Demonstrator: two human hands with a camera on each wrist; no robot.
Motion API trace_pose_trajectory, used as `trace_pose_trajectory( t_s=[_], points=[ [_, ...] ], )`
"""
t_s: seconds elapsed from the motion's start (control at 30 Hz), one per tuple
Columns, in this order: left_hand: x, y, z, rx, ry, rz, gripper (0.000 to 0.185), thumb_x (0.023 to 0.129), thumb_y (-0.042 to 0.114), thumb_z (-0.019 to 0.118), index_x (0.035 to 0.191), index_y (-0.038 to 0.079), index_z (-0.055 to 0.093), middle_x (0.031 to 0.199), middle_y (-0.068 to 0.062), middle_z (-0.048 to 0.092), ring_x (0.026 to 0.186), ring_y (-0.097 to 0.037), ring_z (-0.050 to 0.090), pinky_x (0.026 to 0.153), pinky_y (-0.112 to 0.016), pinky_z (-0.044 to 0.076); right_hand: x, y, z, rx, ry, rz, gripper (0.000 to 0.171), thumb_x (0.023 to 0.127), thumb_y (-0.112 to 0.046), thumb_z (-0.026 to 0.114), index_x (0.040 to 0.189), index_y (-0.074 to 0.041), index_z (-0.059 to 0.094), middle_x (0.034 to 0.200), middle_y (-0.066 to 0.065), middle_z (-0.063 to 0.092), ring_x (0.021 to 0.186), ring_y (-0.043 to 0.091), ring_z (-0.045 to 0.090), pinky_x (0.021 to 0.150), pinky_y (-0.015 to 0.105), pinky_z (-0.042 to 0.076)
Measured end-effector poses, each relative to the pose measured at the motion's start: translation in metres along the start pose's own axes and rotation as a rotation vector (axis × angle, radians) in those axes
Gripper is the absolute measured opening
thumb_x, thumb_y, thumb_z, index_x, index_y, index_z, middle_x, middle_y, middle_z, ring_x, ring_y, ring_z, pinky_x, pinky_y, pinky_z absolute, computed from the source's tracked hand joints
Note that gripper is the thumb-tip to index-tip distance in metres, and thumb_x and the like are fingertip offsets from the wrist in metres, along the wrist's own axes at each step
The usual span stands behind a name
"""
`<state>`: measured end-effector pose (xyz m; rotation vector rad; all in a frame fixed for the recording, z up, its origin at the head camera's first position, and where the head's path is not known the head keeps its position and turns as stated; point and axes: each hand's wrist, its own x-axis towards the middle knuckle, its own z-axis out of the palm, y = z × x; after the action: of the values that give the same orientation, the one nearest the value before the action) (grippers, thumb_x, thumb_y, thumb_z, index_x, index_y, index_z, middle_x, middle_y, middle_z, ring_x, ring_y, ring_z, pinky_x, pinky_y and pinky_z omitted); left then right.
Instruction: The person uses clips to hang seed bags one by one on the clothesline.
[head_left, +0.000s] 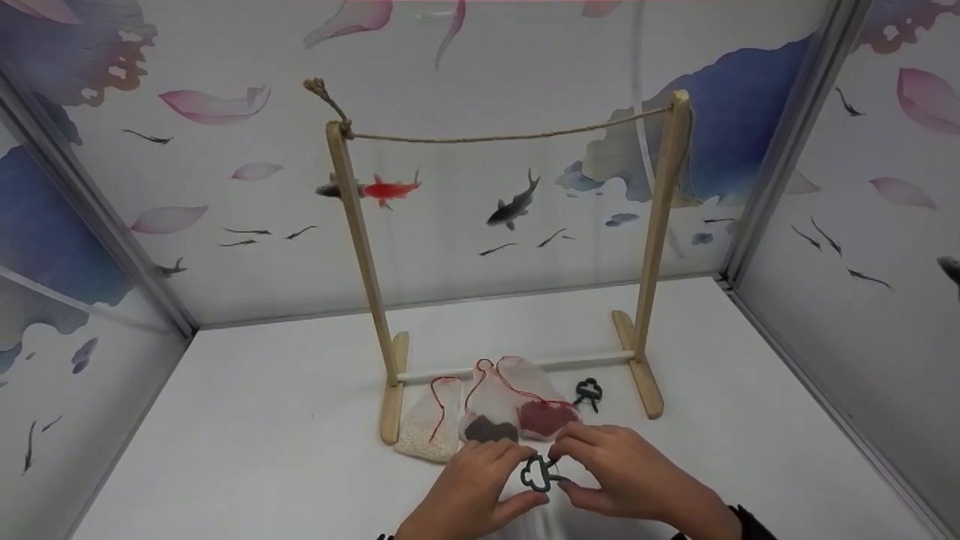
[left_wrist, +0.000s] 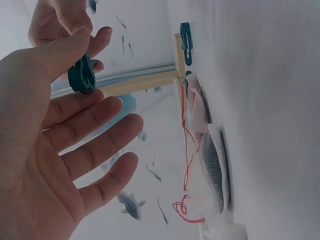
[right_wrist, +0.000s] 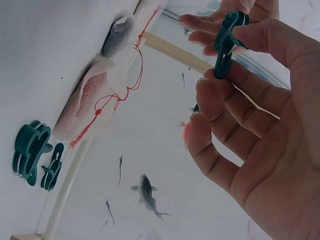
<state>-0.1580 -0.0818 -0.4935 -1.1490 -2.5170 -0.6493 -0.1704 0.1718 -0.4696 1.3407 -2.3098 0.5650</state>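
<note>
A dark green clip (head_left: 536, 475) hangs just above the white tabletop (head_left: 247, 442) between my two hands. My right hand (head_left: 592, 465) pinches it between thumb and forefinger; in the right wrist view the clip (right_wrist: 226, 42) sits at the fingertips of that hand (right_wrist: 240, 65). My left hand (head_left: 487, 480) has straight fingers, and its thumb rests against the clip (left_wrist: 81, 75). Behind the hands lie three mesh bags with red drawstrings: one of white grains (head_left: 429, 431), one of dark filling (head_left: 489, 427), one of red filling (head_left: 541, 416).
A second green clip (head_left: 589, 392) lies on the table to the right of the bags. A wooden rack (head_left: 360, 247) with a rope (head_left: 510, 137) strung between its two posts stands behind them. Patterned walls enclose the table on three sides.
</note>
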Motion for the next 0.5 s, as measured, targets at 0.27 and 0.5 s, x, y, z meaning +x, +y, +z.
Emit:
trace_pose_trajectory(
  t_s=[0.27,0.5],
  points=[
    [0.0004,-0.0017,0.0008,0.029,0.090,0.089,0.038,0.094,0.048,0.071,0.115,0.017,0.066,0.095,0.009,0.065,0.080,-0.003,0.056,0.070,-0.022,0.046,-0.0001,0.0011,0.0017,0.038,-0.006,0.011,0.036,0.078,-0.022,0.087,0.107,-0.019,0.066,0.101,-0.011,0.061,0.076,0.000,0.057,0.062,0.016,0.047],
    [0.0022,-0.0025,-0.0027,0.000,0.170,0.062,0.033,0.091,0.044,0.072,0.112,0.019,0.068,0.094,0.012,0.064,0.078,-0.001,0.054,0.068,-0.018,0.044,0.0013,0.0009,-0.0025,0.123,-0.012,0.044,0.036,0.088,-0.030,0.082,0.120,-0.022,0.066,0.113,-0.010,0.063,0.090,0.002,0.063,0.072,0.020,0.054]
  ],
)
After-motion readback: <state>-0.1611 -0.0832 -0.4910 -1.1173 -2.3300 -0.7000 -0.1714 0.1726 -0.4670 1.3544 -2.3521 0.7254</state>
